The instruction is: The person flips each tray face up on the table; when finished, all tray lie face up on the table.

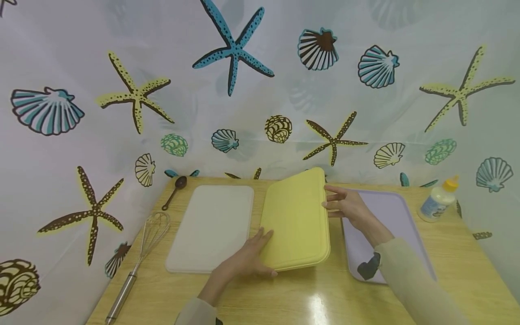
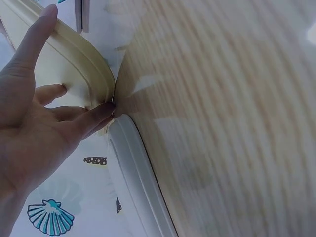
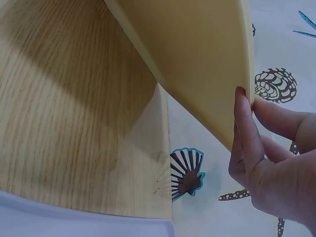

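Note:
A yellow tray (image 1: pixel 296 221) is tilted up between the hands in the head view, its right side raised and its left side low over the table. My right hand (image 1: pixel 347 205) pinches the raised right edge, fingers beneath and thumb outside, as the right wrist view (image 3: pixel 281 163) also shows the hand. At the near left corner, my left hand (image 1: pixel 248 259) holds the tray, fingers along the left edge and thumb by the near rim. A white tray (image 1: pixel 215 225) lies left of it. Under my right forearm, a purple tray (image 1: pixel 390 216) is partly covered.
A whisk (image 1: pixel 138 262) and a dark spoon (image 1: pixel 175 192) lie along the table's left side. On the right stands a bottle (image 1: pixel 438 201) with an orange cap. A curtain (image 1: pixel 260 104) printed with shells and starfish hangs behind the wooden table (image 1: pixel 284 298).

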{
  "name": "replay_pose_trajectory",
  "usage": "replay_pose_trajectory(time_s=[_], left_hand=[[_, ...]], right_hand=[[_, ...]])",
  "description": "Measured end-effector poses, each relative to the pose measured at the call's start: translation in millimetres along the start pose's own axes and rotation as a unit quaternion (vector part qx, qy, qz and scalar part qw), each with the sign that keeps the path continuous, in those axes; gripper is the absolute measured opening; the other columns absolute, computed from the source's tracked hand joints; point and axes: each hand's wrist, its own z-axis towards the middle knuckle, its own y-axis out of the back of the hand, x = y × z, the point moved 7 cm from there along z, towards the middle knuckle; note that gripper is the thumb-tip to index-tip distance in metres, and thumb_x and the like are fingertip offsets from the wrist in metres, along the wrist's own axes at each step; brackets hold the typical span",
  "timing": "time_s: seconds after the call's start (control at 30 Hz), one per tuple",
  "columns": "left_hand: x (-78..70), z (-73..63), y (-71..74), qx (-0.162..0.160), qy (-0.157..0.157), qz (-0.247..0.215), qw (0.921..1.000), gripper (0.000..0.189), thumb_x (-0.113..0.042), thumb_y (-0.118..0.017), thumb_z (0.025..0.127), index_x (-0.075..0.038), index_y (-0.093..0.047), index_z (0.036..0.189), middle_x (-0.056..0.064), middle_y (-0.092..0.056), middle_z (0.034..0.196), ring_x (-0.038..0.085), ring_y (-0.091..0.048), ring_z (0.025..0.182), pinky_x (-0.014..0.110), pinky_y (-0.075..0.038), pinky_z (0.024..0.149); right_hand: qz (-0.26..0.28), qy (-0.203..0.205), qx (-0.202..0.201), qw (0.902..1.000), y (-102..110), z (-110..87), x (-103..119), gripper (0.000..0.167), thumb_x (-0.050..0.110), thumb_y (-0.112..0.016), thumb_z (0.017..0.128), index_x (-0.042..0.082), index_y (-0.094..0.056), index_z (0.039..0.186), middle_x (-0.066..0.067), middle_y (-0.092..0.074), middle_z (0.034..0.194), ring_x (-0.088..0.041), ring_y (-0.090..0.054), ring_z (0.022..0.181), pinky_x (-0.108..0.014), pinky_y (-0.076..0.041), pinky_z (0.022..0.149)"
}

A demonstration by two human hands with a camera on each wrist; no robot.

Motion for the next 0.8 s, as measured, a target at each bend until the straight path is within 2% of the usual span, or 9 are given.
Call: replay_pose_trajectory(time_s=[0.2,0.4,0.8], left_hand=[[-7.2,-4.2,-1.1,-0.01,-0.014,-0.013,0.9998,0.106,-0.036,-0.082,0.074,-0.006,-0.02,0.153,0.026,-0.006,0.157,0.05,-0.016,0.139,0.063,-0.022,0.11],[-14.5,-9.9,-1.2,-0.019,-0.018,-0.016,0.9995,0.102,-0.033,-0.082,0.075,-0.007,-0.023,0.153,0.025,-0.01,0.157,0.048,-0.02,0.139,0.06,-0.023,0.111],[-25.3,-13.4,-2.7,-0.031,-0.044,-0.01,0.9985,0.094,-0.029,-0.079,0.079,-0.001,-0.024,0.151,0.03,-0.021,0.152,0.047,-0.026,0.137,0.058,-0.027,0.11]], right_hand=[[0.0,0.008,0.008,0.9999,0.5,-0.3,7.4,0.061,-0.001,-0.065,0.089,0.001,-0.04,0.145,-0.024,-0.05,0.122,-0.012,-0.063,0.087,-0.041,-0.056,0.085],[0.0,0.015,0.017,0.9997,-0.5,-1.5,18.1,0.06,0.001,-0.064,0.09,0.001,-0.04,0.145,-0.025,-0.048,0.122,-0.014,-0.062,0.091,-0.043,-0.054,0.089],[-0.005,0.02,0.004,0.9998,-5.3,-2.7,37.1,0.057,0.0,-0.064,0.09,0.001,-0.043,0.143,-0.021,-0.05,0.117,-0.012,-0.064,0.086,-0.041,-0.055,0.086]])
